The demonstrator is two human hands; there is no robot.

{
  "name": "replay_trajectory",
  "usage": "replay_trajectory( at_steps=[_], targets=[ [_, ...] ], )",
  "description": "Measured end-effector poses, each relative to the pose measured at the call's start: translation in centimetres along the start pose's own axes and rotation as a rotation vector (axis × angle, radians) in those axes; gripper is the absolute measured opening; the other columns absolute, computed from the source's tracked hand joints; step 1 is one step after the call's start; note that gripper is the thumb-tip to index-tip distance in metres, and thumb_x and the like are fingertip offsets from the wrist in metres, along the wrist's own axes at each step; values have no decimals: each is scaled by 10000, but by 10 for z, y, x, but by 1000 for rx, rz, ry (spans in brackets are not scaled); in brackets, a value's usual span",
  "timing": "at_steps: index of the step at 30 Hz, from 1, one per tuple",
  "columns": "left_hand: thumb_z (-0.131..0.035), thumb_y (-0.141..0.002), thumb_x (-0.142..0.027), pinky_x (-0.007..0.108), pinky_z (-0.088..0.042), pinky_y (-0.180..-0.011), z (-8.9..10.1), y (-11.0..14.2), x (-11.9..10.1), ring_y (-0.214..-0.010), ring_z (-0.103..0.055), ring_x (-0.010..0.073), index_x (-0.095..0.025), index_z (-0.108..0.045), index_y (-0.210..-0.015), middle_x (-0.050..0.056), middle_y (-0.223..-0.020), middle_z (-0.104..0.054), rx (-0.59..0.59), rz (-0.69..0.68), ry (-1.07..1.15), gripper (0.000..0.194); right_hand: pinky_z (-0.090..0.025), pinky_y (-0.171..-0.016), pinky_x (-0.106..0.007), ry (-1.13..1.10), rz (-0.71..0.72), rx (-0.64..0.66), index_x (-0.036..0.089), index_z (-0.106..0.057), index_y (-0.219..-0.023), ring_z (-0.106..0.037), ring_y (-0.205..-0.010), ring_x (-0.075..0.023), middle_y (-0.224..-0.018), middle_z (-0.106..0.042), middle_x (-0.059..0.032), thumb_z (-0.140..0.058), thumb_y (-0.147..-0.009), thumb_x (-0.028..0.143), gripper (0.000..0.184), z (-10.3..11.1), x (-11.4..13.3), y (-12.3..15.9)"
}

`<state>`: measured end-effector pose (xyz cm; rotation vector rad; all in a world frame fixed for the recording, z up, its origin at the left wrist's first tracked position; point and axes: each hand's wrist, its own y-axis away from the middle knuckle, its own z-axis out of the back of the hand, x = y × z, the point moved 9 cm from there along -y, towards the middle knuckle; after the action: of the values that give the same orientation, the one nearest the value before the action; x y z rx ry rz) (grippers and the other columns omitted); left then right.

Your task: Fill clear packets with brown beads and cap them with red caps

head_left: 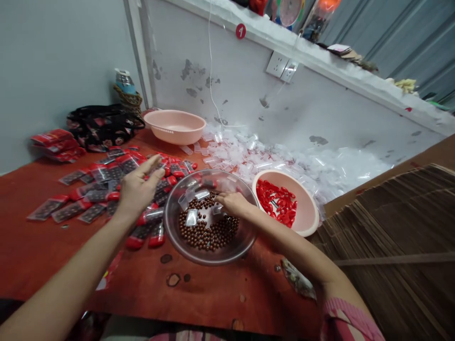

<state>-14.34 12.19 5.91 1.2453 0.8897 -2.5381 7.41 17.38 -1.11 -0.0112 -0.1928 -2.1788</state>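
My left hand [139, 185] is over the pile of filled packs, its fingers stretched out and nothing seen in them. The packs [94, 195] are clear plastic cases with red caps and dark balls inside. In front of me stands a wide clear bowl [209, 259] with many brown balls [206, 237] in it. Clear plastic cases [192, 217] lie on top of the balls. Reaching into the bowl from the right, my right hand [232, 203] has its fingers closed on a clear plastic case [217, 211], partly hidden beneath them.
Right of the bowl, a pink basin [306, 215] holds red caps [279, 201]. Another pink basin [176, 135] stands at the back. Clear cases [270, 151] are heaped along the wall. A black flowered bag [103, 125] sits back left; cardboard [398, 255] is stacked at right.
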Motion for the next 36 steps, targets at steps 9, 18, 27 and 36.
replay_trajectory(
  at_steps=[9,18,27,36],
  targets=[
    [-484,-822,-292,311,-402,-943,-45,64,-43,-1047,-565,197,-174,-595,-1106,64,-1126,-626,234,-152,51,328,-440,-731,-332,-121,-14,74,147,-550,-1021,-564,-874,-222,-993,-594,-113,-590,-701,232,333,-23,-7,-17],
    [-509,-802,-315,300,-477,-779,-83,70,-49,-865,-642,211,-216,-598,-1090,66,-977,-686,408,-65,124,317,-450,-500,-198,-1778,-332,-73,149,-533,-781,-554,-542,-83,-666,-562,12,-649,-678,329,238,-18,-1,2],
    [-759,-536,-288,280,-531,-653,-114,88,-11,-588,-634,132,-119,-646,-764,1,-663,-657,499,668,893,306,-494,-714,-304,-982,3,-256,188,-526,-1128,-579,-801,-146,-1041,-561,-70,-602,-761,346,407,36,16,27],
    [-745,-543,-276,214,-483,-503,-113,93,-20,-493,-582,97,-108,-632,-675,-6,-604,-613,540,710,871,242,-404,-897,-338,-351,354,-84,213,-322,-1333,-470,-1085,-195,-1205,-466,-101,-518,-821,397,578,53,48,46]
  ],
)
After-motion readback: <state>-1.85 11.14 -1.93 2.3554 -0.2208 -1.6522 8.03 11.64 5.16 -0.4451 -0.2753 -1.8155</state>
